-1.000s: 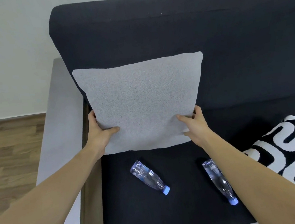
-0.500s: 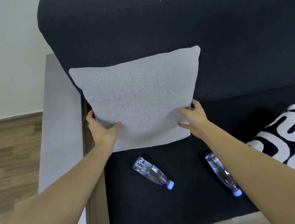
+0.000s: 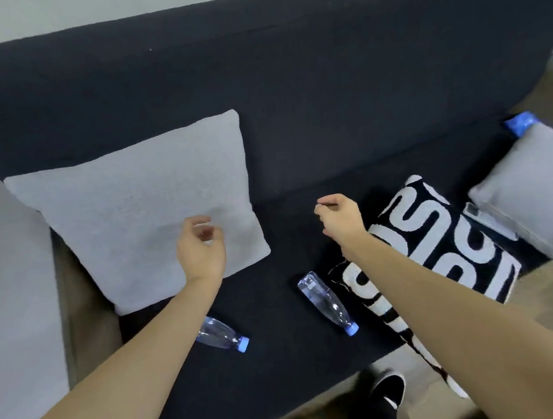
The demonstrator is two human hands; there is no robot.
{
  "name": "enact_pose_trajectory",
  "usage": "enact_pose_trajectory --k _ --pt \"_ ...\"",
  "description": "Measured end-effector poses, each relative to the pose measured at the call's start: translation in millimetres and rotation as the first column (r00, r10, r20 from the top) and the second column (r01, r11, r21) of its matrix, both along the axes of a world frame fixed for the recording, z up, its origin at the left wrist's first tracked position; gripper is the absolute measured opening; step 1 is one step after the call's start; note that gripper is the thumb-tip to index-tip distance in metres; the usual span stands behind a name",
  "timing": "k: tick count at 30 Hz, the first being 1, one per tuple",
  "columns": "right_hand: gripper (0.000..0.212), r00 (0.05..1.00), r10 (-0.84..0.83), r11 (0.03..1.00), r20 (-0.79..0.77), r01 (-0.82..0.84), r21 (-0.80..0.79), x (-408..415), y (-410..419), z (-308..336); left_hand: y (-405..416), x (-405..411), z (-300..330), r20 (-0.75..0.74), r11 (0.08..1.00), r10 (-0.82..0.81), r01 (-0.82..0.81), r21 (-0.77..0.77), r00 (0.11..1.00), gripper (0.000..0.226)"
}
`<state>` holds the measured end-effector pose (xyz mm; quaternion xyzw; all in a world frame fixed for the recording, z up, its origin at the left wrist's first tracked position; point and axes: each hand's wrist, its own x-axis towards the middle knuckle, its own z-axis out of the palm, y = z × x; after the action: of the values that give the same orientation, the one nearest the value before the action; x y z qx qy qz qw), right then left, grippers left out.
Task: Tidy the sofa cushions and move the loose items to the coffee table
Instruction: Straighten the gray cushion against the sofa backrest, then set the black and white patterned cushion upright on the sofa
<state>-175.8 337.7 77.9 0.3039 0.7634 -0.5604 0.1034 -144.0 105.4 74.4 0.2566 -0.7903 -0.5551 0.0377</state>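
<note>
Our grey cushion (image 3: 138, 218) leans on the sofa (image 3: 288, 87) back at its left end; our left hand (image 3: 199, 249) and right hand (image 3: 339, 216) hover loosely curled, empty; our arm hides part of one bottle (image 3: 222, 334)

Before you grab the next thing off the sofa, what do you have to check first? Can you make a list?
1. Grey cushion propped against the backrest: ok.
2. Left hand free: ok.
3. Right hand free: ok.
4. Both bottles off the sofa: not ok, both lie on the seat.
5. Patterned cushion tidy: not ok, lying flat, hanging over the front edge.
6. Coffee table ready: cannot tell, out of view.
</note>
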Motion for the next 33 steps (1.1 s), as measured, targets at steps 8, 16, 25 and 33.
enact_pose_trajectory --k 8,16,25,33 --pt "0.016 0.996 -0.078 0.983 0.053 0.068 0.17 52.8 200.6 -1.1 176.4 11.4 -5.4 0.165 0.966 -0.236 0.213 0.145 0.958 0.014" --pt "0.034 0.984 -0.065 0.978 0.163 0.031 0.205 62.0 360.4 -29.9 311.8 59.4 -43.3 0.31 0.992 -0.047 0.008 0.124 0.95 0.022" --pt "0.06 0.941 0.181 0.961 0.286 -0.231 0.152 24.2 428.8 -84.7 371.4 82.9 -102.3 0.512 0.977 0.174 -0.213 0.018 0.841 0.062" --pt "0.075 0.888 0.275 0.943 0.369 -0.324 0.077 -2.4 437.0 -126.6 380.3 100.4 -136.9 0.701 0.892 0.191 -0.42 0.167 0.687 0.087"
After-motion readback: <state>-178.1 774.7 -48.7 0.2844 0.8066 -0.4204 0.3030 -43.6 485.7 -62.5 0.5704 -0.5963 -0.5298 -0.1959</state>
